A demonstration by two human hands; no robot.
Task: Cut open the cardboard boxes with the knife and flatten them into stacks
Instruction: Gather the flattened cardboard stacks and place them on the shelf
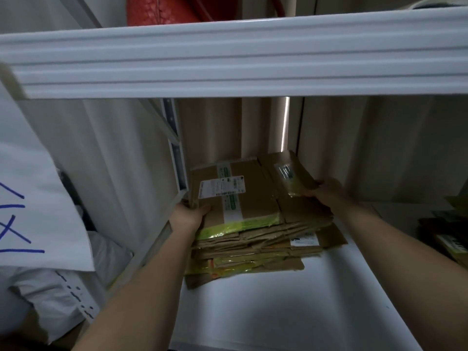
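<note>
While the stack of flattened boxes (253, 224) sits on the white shelf (278, 300) toward twelve o'clock, the left hand (186, 215) grips its nine o'clock edge and the right hand (326, 190) curls round the top flattened box (243, 193) at its two o'clock corner. Both hands should probably press down evenly, squaring the top box's edges with the stack so nothing slides. No knife shows.

The label (221, 186) print is too blurred to read; right edge crops dark boxes (450, 234).
</note>
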